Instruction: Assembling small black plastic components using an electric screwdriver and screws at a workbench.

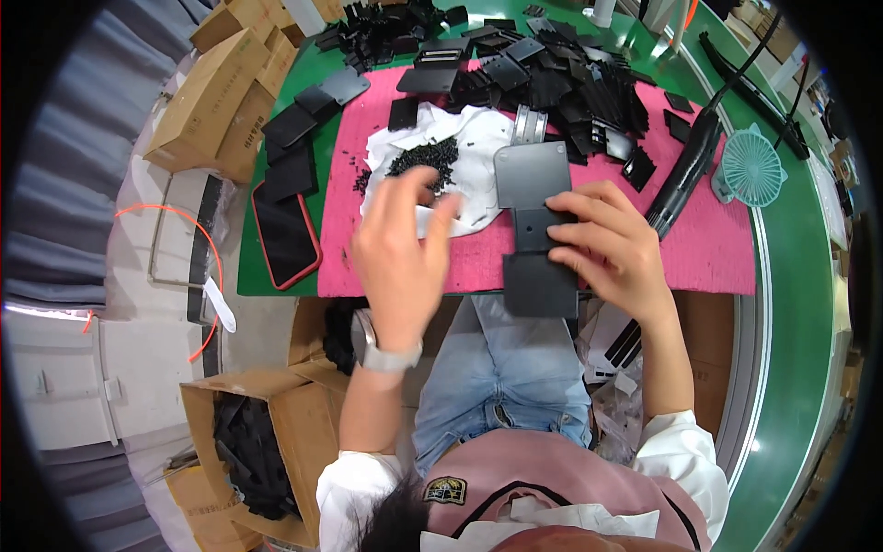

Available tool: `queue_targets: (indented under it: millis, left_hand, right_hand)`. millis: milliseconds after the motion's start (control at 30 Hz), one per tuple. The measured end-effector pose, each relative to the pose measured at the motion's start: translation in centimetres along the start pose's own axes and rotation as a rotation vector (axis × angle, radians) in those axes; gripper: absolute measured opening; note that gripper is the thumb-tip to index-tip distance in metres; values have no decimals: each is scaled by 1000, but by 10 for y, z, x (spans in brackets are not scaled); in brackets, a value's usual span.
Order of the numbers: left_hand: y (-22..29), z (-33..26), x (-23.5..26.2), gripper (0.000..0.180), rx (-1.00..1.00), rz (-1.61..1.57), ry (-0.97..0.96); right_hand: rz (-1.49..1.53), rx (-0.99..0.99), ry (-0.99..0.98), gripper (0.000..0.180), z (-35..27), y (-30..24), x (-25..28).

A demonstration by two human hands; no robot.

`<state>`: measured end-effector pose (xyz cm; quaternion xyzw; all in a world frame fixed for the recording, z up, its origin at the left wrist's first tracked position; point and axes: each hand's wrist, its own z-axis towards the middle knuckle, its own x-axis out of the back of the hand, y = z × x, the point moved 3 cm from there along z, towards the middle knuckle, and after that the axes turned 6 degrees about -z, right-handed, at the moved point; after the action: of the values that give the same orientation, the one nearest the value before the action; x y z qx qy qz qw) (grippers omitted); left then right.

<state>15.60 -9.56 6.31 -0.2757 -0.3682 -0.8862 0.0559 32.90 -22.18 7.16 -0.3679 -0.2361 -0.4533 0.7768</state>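
My right hand (614, 247) grips a black hinged plastic bracket (538, 285) by its right side, at the narrow middle part. The bracket's far plate lies over the pink mat, and its near plate juts past the front edge. My left hand (405, 253) is over the near left part of a white cloth (483, 138), thumb and fingers apart, with nothing visible between them. Just beyond its fingertips is a heap of tiny black screws (428, 166); the fingers partly cover it. A silvery metal piece (530, 125) lies just beyond the bracket.
Black plastic parts (561, 83) are piled at the back of the pink mat (708, 262). A corded black electric screwdriver (688, 170) and a teal fan (751, 166) are on the right. A red-cased phone (287, 237) lies left. Below stands a carton (303, 432) of black parts.
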Motion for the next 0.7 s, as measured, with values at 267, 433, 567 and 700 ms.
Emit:
queue_targets:
  millis: [267, 433, 567, 700]
  left_hand:
    - [-37, 43, -9, 15, -40, 426, -141]
    - [-29, 43, -7, 11, -79, 344, -57]
    - [-30, 40, -7, 11, -115, 233, -42]
    - [-29, 38, -4, 11, -132, 195, 7]
  right_hand:
    - [-244, -241, 150, 28, 1, 15, 32]
    - [-856, -765, 401, 34, -20, 63, 77]
    - [-978, -921, 295, 60, -23, 99, 80]
    - [-684, -910, 314, 53, -14, 116, 74]
